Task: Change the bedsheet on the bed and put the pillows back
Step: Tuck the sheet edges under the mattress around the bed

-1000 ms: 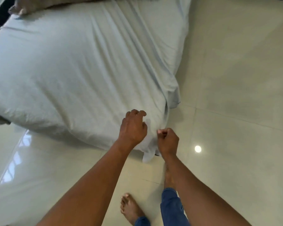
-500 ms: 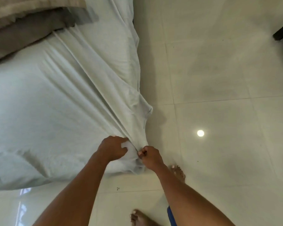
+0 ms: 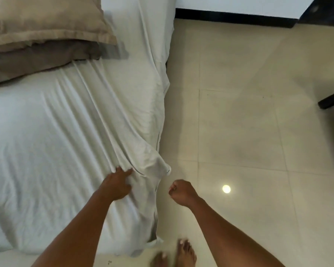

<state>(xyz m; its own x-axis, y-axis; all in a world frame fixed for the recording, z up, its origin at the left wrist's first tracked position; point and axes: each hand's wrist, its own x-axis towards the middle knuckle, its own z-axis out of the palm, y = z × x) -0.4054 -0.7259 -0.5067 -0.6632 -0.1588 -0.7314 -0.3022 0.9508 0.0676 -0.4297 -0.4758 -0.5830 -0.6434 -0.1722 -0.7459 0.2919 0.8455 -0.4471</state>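
The cream tiled floor fills the right half of the head view, edged at the top by a dark skirting strip. The bed takes the left half, covered by the white bedsheet, which lies across the mattress top in long diagonal creases running toward the near right corner. There a loose flap of the sheet hangs out past the bed edge over the floor.

Two pillows sit stacked at the far left of the bed, a beige pillow on top of a darker grey-brown pillow, both resting on the sheet.

A dark furniture leg shows at the right edge.

The left hand rests on the sheet near the corner, its fingers stretched forward and close together, lying flat on the creased cloth. The right hand hovers over the floor just beside the hanging flap, apart from it — fingers curled into a fist, nothing in them.

Two bare feet stand on the tiles by the bed corner. A small round light reflection glows on the floor.
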